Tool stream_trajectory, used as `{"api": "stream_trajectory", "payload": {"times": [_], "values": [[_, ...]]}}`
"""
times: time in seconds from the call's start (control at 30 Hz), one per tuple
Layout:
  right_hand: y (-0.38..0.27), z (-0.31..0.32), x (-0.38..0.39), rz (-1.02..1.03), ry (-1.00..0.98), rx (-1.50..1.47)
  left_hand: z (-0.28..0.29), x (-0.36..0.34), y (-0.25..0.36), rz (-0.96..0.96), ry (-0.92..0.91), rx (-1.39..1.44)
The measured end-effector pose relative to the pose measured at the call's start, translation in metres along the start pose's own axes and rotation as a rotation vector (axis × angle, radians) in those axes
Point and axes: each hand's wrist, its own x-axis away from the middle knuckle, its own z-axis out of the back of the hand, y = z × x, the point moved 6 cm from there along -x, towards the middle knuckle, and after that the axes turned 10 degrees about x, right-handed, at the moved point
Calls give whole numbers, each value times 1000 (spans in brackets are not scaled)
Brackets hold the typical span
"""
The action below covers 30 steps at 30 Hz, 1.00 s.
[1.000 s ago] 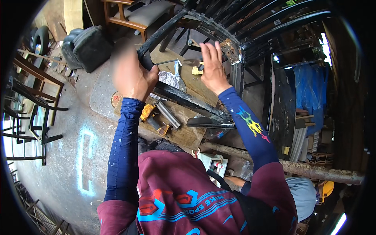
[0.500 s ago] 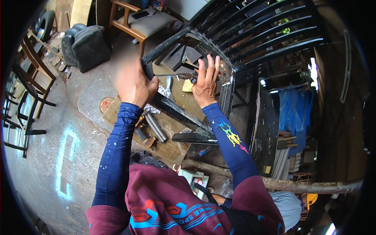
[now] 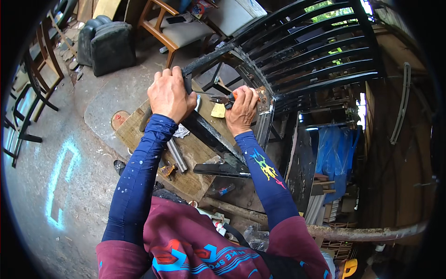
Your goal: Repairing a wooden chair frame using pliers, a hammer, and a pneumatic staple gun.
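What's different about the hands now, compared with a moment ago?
The right hand's fingers, straighter before, have curled in more around the pliers. The whole view has shifted too. The left hand stays at the same corner of the black chair frame.

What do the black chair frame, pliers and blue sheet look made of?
Black chair frame: probably painted wood, scuffed pale along edges.
Pliers: likely metal, going by the dark, dull jaws; orange and black grips, maybe plastic or rubber.
Blue sheet: likely plastic; glossy, crinkled folds.
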Motion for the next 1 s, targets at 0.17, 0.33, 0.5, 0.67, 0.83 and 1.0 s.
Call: {"api": "stream_trajectory", "payload": {"times": [0.17,0.33,0.5,0.67,0.83,1.0], "values": [[-3,-9,8,14,-191,540,-1,3,0,-7,-1,1],[-10,6,1,8,-343,582,2,0,0,20,-6,-30],[-5,0,9,66,-376,560,-2,3,2,-1,-11,-53],[-1,2,2,97,-378,400,1,1,2,-8,-15,-69],[7,1,-6,139,-527,262,0,0,5,-36,-17,-67],[15,-7,-37,296,-885,213,3,-2,7,8,-44,-79]]}}
